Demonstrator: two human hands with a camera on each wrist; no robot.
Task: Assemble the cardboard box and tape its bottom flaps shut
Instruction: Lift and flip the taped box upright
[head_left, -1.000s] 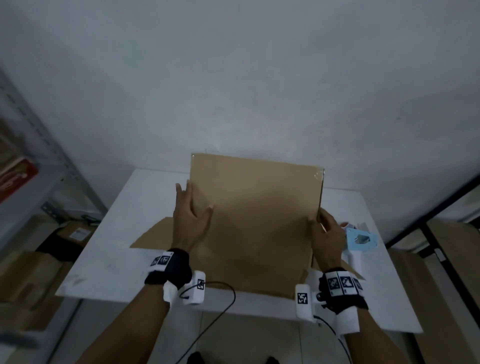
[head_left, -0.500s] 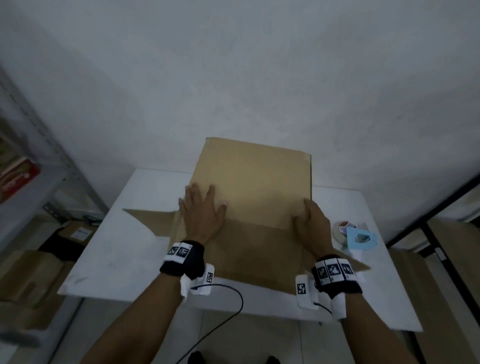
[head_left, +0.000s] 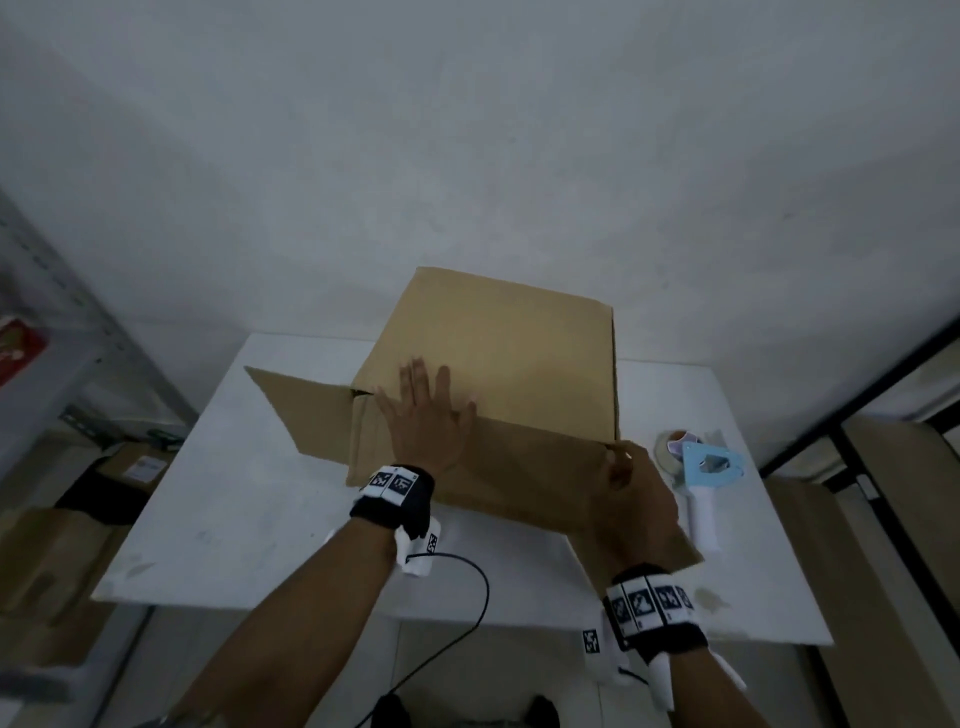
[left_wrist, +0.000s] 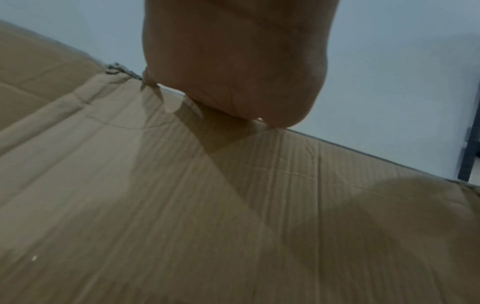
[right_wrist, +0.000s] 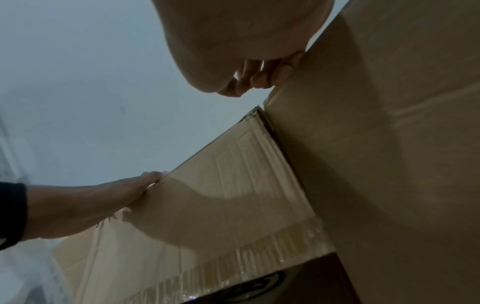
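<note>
A brown cardboard box stands on the white table. My left hand lies flat on its top near the front edge, fingers spread; the left wrist view shows the palm over the cardboard. A side flap sticks out to the left. My right hand is at the box's near right corner, and its curled fingers grip the edge of the right flap. A tape dispenser, blue with a white handle, lies just right of the box.
The wall rises right behind the table. A metal shelf and cardboard boxes stand low on the left. A black cable hangs off the table's near edge. A dark door frame is on the right.
The large panel has tipped away and down into a closed top. My left hand has slid onto it. My right hand has drawn back to the near right corner.
</note>
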